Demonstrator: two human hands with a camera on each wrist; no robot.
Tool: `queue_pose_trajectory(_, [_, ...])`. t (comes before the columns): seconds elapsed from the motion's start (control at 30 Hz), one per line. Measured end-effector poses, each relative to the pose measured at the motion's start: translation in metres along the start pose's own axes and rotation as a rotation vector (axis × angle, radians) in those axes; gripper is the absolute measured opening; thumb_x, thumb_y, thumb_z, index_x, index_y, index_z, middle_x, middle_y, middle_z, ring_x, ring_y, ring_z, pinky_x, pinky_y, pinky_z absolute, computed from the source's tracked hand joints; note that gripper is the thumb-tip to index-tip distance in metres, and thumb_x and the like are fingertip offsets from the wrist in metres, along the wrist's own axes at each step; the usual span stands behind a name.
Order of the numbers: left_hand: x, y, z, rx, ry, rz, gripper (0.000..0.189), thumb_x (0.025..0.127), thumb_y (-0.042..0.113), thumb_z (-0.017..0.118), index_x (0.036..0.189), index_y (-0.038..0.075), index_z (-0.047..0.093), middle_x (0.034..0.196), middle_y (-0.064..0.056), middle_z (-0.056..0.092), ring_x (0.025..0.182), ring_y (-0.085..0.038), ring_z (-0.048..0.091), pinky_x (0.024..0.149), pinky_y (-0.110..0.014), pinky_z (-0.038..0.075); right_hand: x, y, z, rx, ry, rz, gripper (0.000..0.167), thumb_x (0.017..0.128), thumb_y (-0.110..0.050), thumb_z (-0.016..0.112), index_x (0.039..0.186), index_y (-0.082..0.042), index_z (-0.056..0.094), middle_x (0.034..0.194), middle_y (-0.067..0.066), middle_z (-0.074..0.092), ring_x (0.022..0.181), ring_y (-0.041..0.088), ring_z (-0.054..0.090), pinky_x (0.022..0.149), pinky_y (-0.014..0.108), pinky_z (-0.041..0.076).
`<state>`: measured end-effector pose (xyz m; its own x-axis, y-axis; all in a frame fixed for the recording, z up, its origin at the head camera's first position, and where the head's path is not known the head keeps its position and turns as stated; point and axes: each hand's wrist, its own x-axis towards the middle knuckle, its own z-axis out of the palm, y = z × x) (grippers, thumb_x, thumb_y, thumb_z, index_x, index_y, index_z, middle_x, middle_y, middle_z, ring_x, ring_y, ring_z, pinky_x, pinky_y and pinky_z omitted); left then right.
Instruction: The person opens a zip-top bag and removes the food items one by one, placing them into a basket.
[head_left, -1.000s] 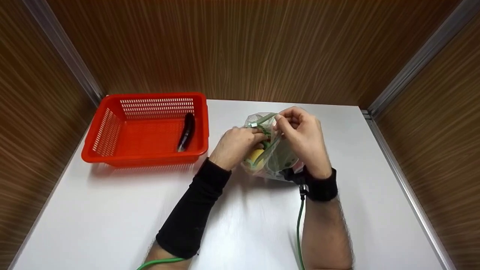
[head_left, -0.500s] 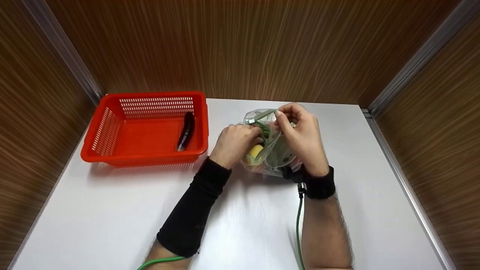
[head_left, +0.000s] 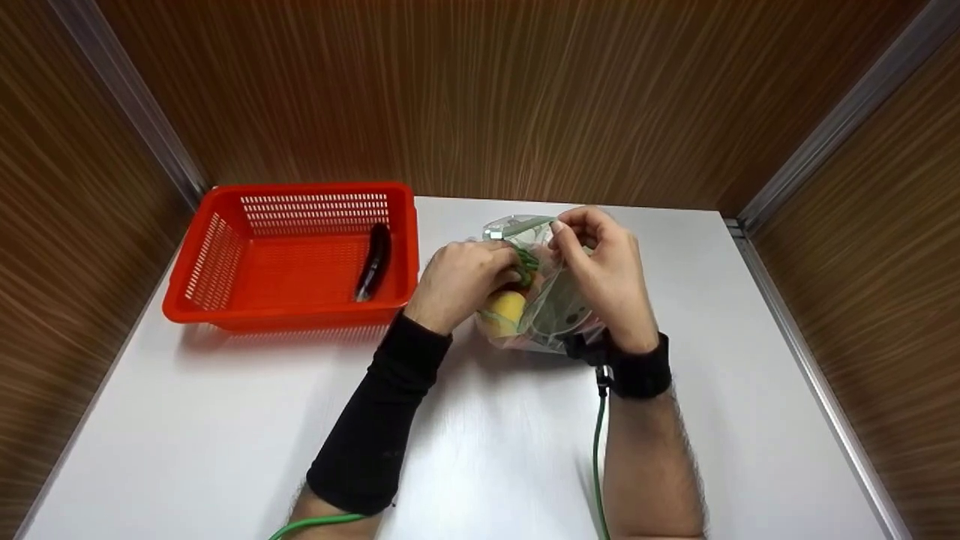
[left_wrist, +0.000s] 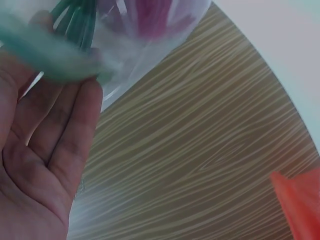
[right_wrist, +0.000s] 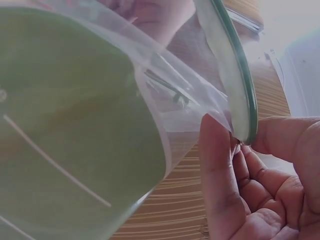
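A clear zip bag (head_left: 556,311) with green zip strips and a white slider stands on the white table. It holds a yellow rounded thing (head_left: 504,311), thin green stems (head_left: 527,262) and a large dull-green piece (right_wrist: 65,115). My left hand (head_left: 469,274) is at the bag's left side, fingers bent at the mouth; the left wrist view shows the blurred green strip (left_wrist: 50,55) crossing in front of its fingers. My right hand (head_left: 604,262) pinches the rim on the other side between thumb and forefinger, as the zip strip (right_wrist: 245,95) in the right wrist view shows.
To the left stands a red perforated basket (head_left: 292,313) with a dark eggplant (head_left: 375,259) in it. Wood-grain panels (head_left: 450,97) rise behind and on both sides of the white table (head_left: 487,450). A green cable (head_left: 598,450) runs beside the right forearm.
My left hand has shifted slightly left, and the bag's slider has moved left and away with it. More of the yellow thing shows. The right hand has moved only a little.
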<state>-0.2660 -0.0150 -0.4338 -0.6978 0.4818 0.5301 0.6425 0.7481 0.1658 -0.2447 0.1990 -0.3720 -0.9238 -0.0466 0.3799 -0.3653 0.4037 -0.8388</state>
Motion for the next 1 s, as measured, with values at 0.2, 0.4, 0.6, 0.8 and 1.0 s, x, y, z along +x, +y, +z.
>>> queue_pose_trajectory(0.2, [-0.001, 0.002, -0.014, -0.002, -0.005, 0.029, 0.018, 0.108, 0.031, 0.084, 0.111, 0.014, 0.085, 0.111, -0.002, 0.088, 0.103, -0.029, 0.087, 0.09, -0.047, 0.075, 0.001, 0.0, -0.001, 0.023, -0.003, 0.003, 0.012, 0.116, -0.006, 0.071, 0.116, 0.003, 0.078, 0.096, 0.008, 0.079, 0.079, 0.002, 0.074, 0.071, 0.017, 0.065])
queue_pose_trajectory(0.4, [-0.003, 0.001, -0.028, -0.056, -0.007, 0.05, 0.019, 0.109, 0.028, 0.082, 0.118, 0.011, 0.085, 0.123, -0.006, 0.087, 0.114, -0.032, 0.083, 0.102, -0.046, 0.073, 0.0, -0.001, -0.001, 0.046, -0.015, 0.016, 0.013, 0.117, -0.006, 0.069, 0.118, 0.004, 0.077, 0.096, 0.007, 0.078, 0.081, 0.004, 0.076, 0.072, 0.02, 0.068])
queue_pose_trajectory(0.6, [-0.007, -0.006, -0.046, -0.105, 0.047, 0.037, 0.015, 0.109, 0.019, 0.084, 0.121, 0.01, 0.085, 0.124, -0.007, 0.086, 0.116, -0.031, 0.081, 0.107, -0.042, 0.07, 0.002, 0.001, -0.001, 0.042, 0.026, 0.042, 0.01, 0.115, -0.005, 0.071, 0.116, 0.003, 0.078, 0.096, 0.01, 0.08, 0.079, 0.002, 0.076, 0.071, 0.02, 0.068])
queue_pose_trajectory(0.8, [-0.014, -0.015, -0.061, -0.122, 0.094, -0.001, 0.016, 0.106, 0.021, 0.085, 0.118, 0.01, 0.084, 0.123, -0.007, 0.086, 0.116, -0.029, 0.082, 0.108, -0.042, 0.07, 0.0, 0.0, -0.001, 0.074, 0.006, 0.062, 0.014, 0.117, -0.006, 0.069, 0.121, 0.005, 0.077, 0.102, 0.019, 0.084, 0.082, 0.004, 0.081, 0.077, 0.021, 0.07])
queue_pose_trajectory(1.0, [-0.019, -0.026, -0.071, -0.183, 0.142, -0.019, 0.019, 0.105, 0.021, 0.085, 0.117, 0.007, 0.084, 0.123, -0.008, 0.085, 0.12, -0.03, 0.081, 0.113, -0.041, 0.069, 0.001, 0.0, -0.001, 0.101, 0.002, 0.071, 0.017, 0.117, -0.006, 0.069, 0.125, 0.007, 0.076, 0.107, 0.024, 0.085, 0.084, 0.006, 0.083, 0.08, 0.023, 0.072])
